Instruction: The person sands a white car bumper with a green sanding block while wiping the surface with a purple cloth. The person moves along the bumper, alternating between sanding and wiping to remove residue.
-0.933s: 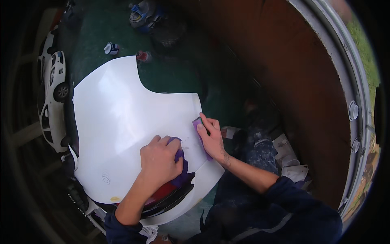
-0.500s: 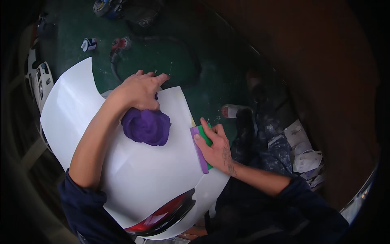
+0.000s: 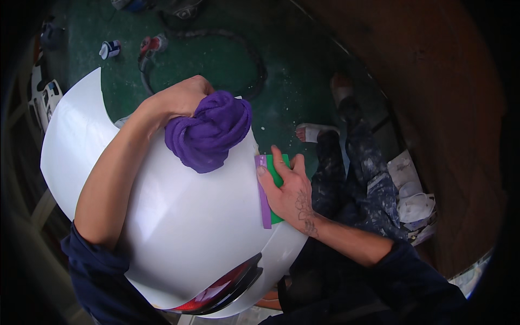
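While left hand (image 3: 181, 100) grip bunches purple cloth (image 3: 208, 135) on white panel (image 3: 189, 227), right hand (image 3: 290, 189) grip pinches green-purple squeegee (image 3: 265, 197).

A glossy white panel (image 3: 179, 227) fills the near left, with a red and black strip (image 3: 227, 287) along its near edge; on its far side the left hand (image 3: 181, 97) grips a deep purple cloth (image 3: 208, 135). At the panel's right edge the right hand (image 3: 290, 189), marked with a dark tattoo, presses a green squeegee with a purple edge (image 3: 264, 195). Both sleeves are navy, the trousers (image 3: 363, 173) on the right are dark and spattered with pale paint, and the far floor (image 3: 216, 54) is green
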Demonstrator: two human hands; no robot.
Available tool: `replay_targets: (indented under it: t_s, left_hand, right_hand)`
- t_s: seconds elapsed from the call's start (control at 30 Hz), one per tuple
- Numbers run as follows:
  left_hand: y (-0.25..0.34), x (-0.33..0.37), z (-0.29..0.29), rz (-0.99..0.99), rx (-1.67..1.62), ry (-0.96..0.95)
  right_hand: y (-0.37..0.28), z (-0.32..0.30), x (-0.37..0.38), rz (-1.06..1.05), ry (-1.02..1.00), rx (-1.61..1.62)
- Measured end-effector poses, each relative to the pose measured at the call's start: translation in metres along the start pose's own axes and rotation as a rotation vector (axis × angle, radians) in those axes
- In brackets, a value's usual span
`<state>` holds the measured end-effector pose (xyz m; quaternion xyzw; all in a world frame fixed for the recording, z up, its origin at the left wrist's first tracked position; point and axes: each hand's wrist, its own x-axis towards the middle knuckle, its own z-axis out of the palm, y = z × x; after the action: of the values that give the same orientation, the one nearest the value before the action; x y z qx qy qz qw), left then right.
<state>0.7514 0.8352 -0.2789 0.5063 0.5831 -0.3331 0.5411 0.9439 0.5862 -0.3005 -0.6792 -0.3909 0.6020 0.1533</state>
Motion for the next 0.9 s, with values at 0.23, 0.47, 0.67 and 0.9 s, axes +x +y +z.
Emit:
replay_targets:
  t_s: [0.23,0.47,0.67,0.9]
  left_hand:
    - [0.008,-0.001,0.002,-0.058,0.145,0.050]
    - [0.004,0.006,0.009,-0.072,0.131,0.114]
    - [-0.001,0.004,0.012,-0.059,0.137,0.138]
    - [-0.001,0.008,0.011,-0.092,0.183,0.162]
  right_hand:
    - [0.004,0.024,0.066,0.110,0.090,-0.041]
    - [-0.004,0.019,0.045,0.081,0.025,0.025]
    - [-0.005,0.018,0.013,0.125,0.000,0.018]
    - [-0.007,0.028,0.075,0.228,0.134,0.039]
